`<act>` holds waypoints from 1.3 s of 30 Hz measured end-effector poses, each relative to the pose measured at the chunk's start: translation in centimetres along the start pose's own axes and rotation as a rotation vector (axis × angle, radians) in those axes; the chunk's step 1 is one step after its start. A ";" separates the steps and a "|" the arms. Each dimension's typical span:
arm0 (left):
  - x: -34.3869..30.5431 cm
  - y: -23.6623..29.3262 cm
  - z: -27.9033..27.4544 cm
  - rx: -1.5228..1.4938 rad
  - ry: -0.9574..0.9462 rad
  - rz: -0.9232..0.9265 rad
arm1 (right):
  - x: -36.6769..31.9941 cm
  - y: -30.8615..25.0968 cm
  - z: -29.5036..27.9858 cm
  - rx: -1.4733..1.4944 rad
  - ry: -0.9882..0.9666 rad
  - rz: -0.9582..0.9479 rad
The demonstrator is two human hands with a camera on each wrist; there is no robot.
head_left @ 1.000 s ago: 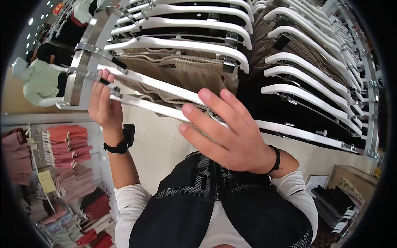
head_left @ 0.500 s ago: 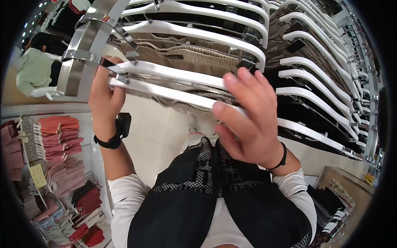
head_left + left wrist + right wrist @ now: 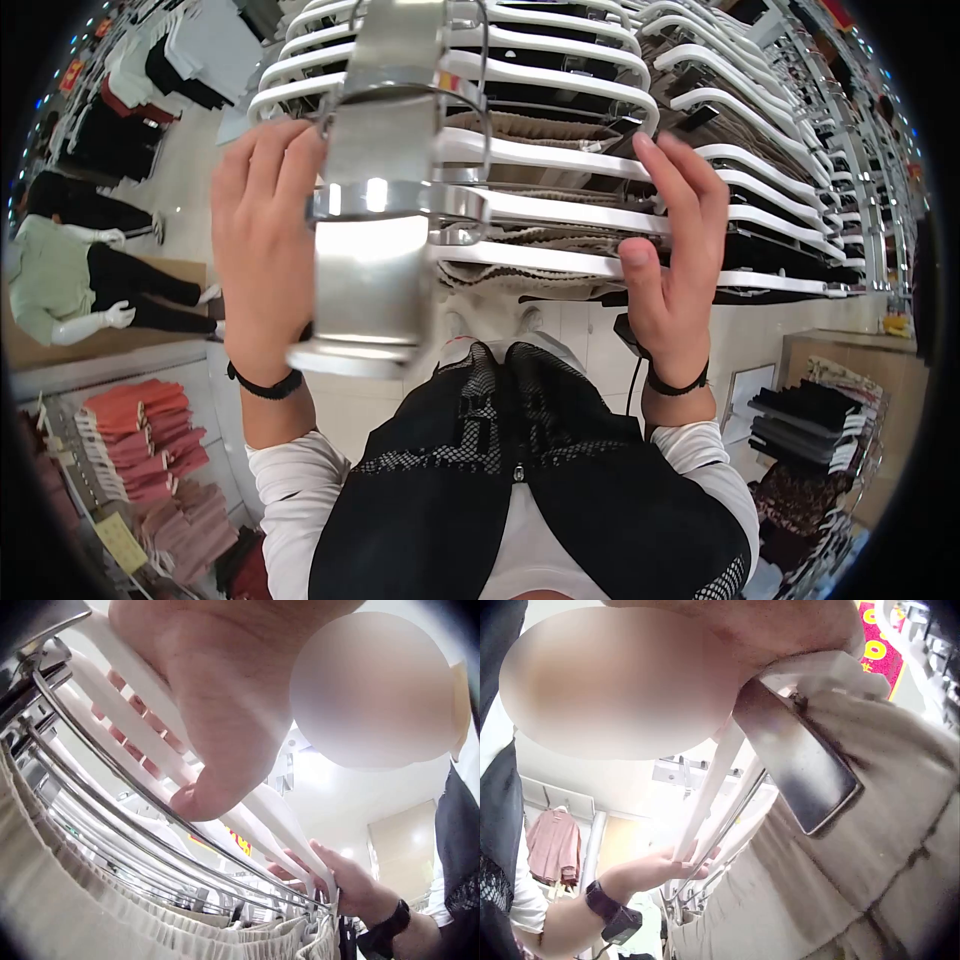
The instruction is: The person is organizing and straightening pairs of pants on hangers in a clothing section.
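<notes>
A long row of white hangers (image 3: 560, 150) carrying beige and black trousers fills the shop rack, hung along a broad chrome rail arm (image 3: 372, 270) that juts towards the person. Nearest them, beige gathered-waist trousers (image 3: 67, 915) hang from the front white plastic clip hanger (image 3: 540, 262), which sits level, I'd judge because it is steadied at both ends. The left hand (image 3: 262, 235) takes the end by the arm, with its fingers straight up behind and its thumb (image 3: 204, 796) closing on the bar in front. The right hand (image 3: 672, 275) pinches the far end, thumb on the front edge and fingers spread over the hangers behind, beside a dull metal clip (image 3: 799, 761).
</notes>
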State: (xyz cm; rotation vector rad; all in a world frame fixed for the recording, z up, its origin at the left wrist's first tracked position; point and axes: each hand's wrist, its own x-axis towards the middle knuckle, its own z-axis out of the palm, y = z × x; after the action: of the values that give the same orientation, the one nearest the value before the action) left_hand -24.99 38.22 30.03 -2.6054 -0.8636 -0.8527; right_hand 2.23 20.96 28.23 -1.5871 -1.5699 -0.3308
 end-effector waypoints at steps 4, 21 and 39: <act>0.8 -0.3 0.3 -0.169 0.043 0.018 | -0.1 -0.4 0.2 0.048 -0.122 0.152; 1.1 -1.1 1.8 -0.223 0.088 0.016 | -0.1 -1.7 1.3 0.150 -0.005 0.335; 1.7 -0.1 1.3 -0.094 0.103 0.007 | 0.0 -0.4 1.3 0.189 0.035 0.230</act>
State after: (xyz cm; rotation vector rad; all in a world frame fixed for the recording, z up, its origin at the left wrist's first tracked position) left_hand -23.33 39.63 30.03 -2.6155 -0.8039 -1.0394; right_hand 1.34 21.88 27.62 -1.5850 -1.3339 -0.0813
